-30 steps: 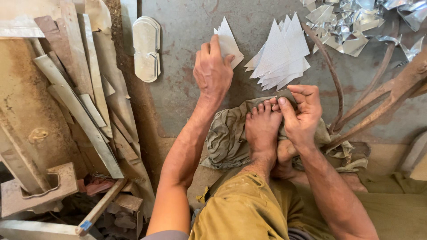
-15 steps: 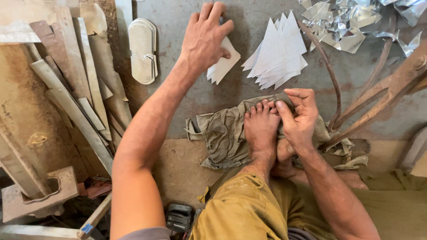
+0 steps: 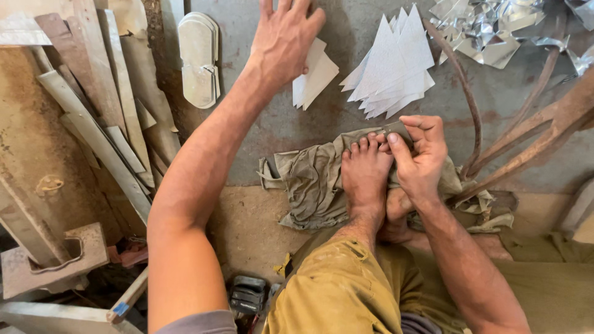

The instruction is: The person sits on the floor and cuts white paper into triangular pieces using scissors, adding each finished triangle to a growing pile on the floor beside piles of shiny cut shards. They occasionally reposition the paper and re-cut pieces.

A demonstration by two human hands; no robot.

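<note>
Left hand (image 3: pixel 286 38): top centre, fingers spread flat on small white triangular sheets (image 3: pixel 317 75).
Right hand (image 3: pixel 419 156): centre right, pinched on cloth (image 3: pixel 312 182) by bare foot (image 3: pixel 365 176).
Stack of white triangles (image 3: pixel 393 65): upper right.
Tip: press flat, slide only 1 sheet free.

Soft, even daylight fills the scene, casting only faint shadows. The crumpled shiny silver foil scraps (image 3: pixel 489 28) at top right throw bright glare. Focus is sharp at centre; straight wooden planks (image 3: pixel 93 111) bend slightly near the left edge from wide-angle distortion
</note>
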